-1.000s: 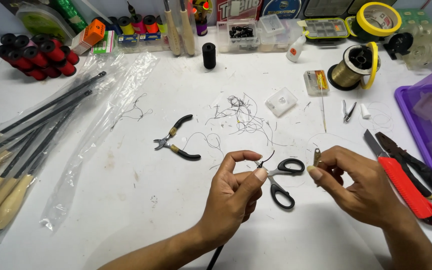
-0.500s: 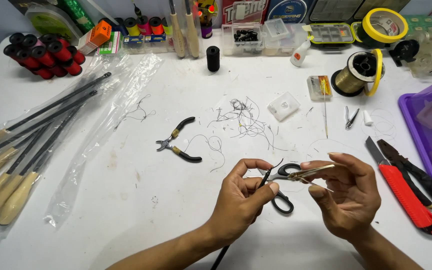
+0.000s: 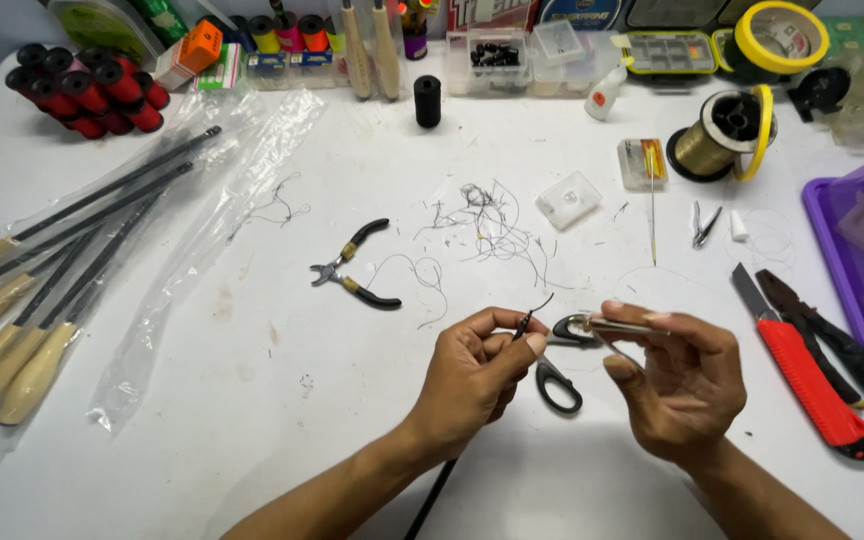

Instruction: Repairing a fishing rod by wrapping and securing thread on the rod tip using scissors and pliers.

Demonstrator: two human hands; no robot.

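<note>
Your left hand [image 3: 472,375] pinches the thin black rod tip [image 3: 523,325] between thumb and forefinger, fingers closed narrow around it, with the dark shaft running down past your wrist toward the bottom of the view. Your right hand [image 3: 677,385] holds a small metal guide ring [image 3: 592,324] by its slim foot, thumb below and fingers curled over it, the ring end just beside the rod tip but not yet touching it.

The gap between the two fingertip grips is where things can go wrong. The rod tip looks fine and flexible, so if you press the ring against it off-axis, it will likely bend away or slip out from under your left thumb. Your hold on the ring is only a light pinch at its far end; a small twist could probably flip it out of your fingers and onto the white table [image 3: 252,400], where it would be hard to spot among the loose thread scraps [image 3: 482,220] beyond your fingertips.

The black scissors [image 3: 557,375] lie directly beneath your fingers, blades pointing toward your right hand, so a dropped wrist could catch on them. The red utility knife [image 3: 802,375] lies just to the outside of your right fingers; whether its blade is exposed, I cannot tell.
</note>
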